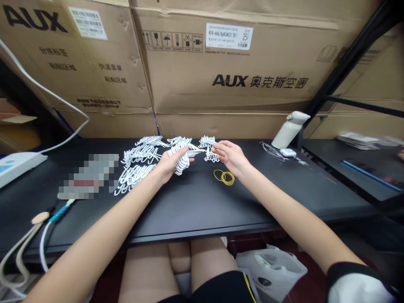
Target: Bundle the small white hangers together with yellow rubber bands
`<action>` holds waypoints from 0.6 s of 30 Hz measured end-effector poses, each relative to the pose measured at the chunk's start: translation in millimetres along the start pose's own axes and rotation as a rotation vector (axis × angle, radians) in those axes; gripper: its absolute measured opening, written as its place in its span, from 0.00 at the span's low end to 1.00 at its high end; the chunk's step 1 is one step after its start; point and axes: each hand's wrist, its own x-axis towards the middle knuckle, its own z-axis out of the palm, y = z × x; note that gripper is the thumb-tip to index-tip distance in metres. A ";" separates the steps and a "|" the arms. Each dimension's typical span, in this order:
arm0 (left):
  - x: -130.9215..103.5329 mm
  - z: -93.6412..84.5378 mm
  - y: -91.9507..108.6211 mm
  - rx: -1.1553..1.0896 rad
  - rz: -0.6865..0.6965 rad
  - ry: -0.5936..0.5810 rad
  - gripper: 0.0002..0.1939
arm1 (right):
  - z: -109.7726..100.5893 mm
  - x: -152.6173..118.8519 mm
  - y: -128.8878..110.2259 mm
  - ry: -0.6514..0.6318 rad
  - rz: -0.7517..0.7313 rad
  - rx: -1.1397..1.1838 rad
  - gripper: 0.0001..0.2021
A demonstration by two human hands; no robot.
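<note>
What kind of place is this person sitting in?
It looks like a storeroom or a packing corner, though I can't be sure. Big brown cardboard boxes with black AUX lettering rise behind a flat black table, and thin white curved hooks lie there in bunches.

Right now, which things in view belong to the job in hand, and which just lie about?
Job:
bunched white hooks in the left hand
piled white hooks
thin yellow loops, probably

Lying about, apparently:
cream cylindrical bottle
rounded white case
</note>
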 end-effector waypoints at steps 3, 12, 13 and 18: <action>-1.6 1.8 1.3 -0.014 -0.018 0.015 0.17 | 0.8 -1.6 -2.9 -0.009 0.047 0.098 0.07; -4.7 2.9 3.5 -0.023 -0.047 -0.044 0.13 | 2.8 -6.6 -3.7 -0.212 -0.174 -0.008 0.10; -4.5 2.6 3.4 -0.025 -0.046 -0.047 0.13 | 2.2 -6.8 -3.2 -0.220 -0.206 -0.051 0.13; -3.5 1.4 1.2 -0.025 -0.019 -0.093 0.14 | 0.8 -10.5 -1.5 -0.280 -0.350 -0.251 0.20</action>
